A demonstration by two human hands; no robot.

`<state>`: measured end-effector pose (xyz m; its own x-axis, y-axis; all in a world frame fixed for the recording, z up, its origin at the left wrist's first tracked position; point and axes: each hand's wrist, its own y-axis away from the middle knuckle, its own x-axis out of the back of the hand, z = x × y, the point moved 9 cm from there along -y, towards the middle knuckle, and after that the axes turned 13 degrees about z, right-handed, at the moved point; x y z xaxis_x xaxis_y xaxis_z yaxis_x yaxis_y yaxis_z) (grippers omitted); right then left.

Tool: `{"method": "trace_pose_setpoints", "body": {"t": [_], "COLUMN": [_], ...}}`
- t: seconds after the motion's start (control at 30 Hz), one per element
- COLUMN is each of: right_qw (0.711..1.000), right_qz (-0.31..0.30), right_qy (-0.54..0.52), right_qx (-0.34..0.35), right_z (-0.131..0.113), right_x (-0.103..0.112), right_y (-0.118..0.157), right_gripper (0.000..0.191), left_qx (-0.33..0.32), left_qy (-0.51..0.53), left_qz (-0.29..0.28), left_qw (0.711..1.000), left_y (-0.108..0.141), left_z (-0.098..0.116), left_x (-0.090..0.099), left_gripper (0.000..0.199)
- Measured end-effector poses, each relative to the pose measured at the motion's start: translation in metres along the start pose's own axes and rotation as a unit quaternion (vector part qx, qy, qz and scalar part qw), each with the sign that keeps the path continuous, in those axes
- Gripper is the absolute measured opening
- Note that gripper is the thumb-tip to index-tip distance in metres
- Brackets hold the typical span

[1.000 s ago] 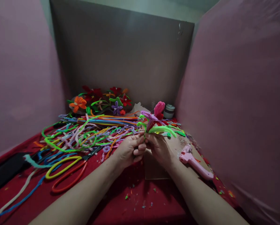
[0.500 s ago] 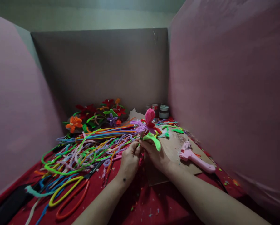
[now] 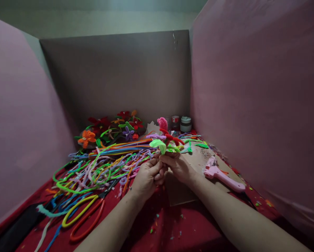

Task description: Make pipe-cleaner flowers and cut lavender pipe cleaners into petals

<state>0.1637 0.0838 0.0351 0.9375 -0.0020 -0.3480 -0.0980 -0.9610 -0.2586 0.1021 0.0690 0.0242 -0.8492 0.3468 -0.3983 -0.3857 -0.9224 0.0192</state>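
L hand (image 3: 149,175) & R hand (image 3: 180,168) are together, fingertips pinching the base of the fuzzy flower bunch (image 3: 168,137), mid-view over the counter (image 3: 185,234). Vs a moment ago, bunch has swung round: a pale green leaf (image 3: 158,144), then approx 5 o'clock of the blooms, now sits at 8. Prob. stems being turned btwn fingers; stems mostly hidden. Glue gun (image 3: 226,179) at 3 o'clock from hands, scissors (image 3: 101,197) at 8, both untouched.

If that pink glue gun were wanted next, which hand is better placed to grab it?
Probably the right hand: the glue gun lies to its right, nearer than to the left hand. Both hold the colourful flower.
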Motion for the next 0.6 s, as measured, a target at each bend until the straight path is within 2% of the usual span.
{"method": "trace_pose_setpoints", "body": {"t": [0.17, 0.3, 0.37, 0.47, 0.5, 0.6], "right_qw": [0.998, 0.998, 0.999, 0.997, 0.998, 0.998], "right_qz": [-0.038, -0.025, -0.027, -0.049, -0.036, 0.056], "right_qy": [-0.038, -0.042, -0.034, -0.024, -0.025, -0.028], "right_qx": [0.015, 0.027, 0.004, -0.051, -0.050, 0.015], "right_z": [-0.008, -0.012, -0.009, -0.002, -0.002, -0.013], "right_x": [-0.006, -0.007, -0.008, -0.013, -0.012, 0.003], "right_y": [0.004, 0.007, 0.008, 0.011, 0.010, 0.005], "right_gripper": [0.020, 0.022, 0.027, 0.034, 0.034, 0.026], "left_qx": [0.050, 0.051, 0.032, -0.028, -0.058, -0.153], "left_qy": [0.058, 0.060, 0.035, -0.067, -0.112, -0.235], "left_qz": [-0.073, -0.084, -0.061, -0.005, 0.020, 0.094], "left_qw": [0.994, 0.993, 0.997, 0.997, 0.992, 0.955], "left_y": [0.007, 0.006, 0.003, -0.003, -0.005, -0.005], "left_z": [0.000, -0.002, -0.002, 0.003, 0.007, 0.019], "left_x": [-0.008, -0.007, -0.004, 0.002, 0.004, 0.011], "left_gripper": [0.026, 0.021, 0.019, 0.022, 0.023, 0.018]}}
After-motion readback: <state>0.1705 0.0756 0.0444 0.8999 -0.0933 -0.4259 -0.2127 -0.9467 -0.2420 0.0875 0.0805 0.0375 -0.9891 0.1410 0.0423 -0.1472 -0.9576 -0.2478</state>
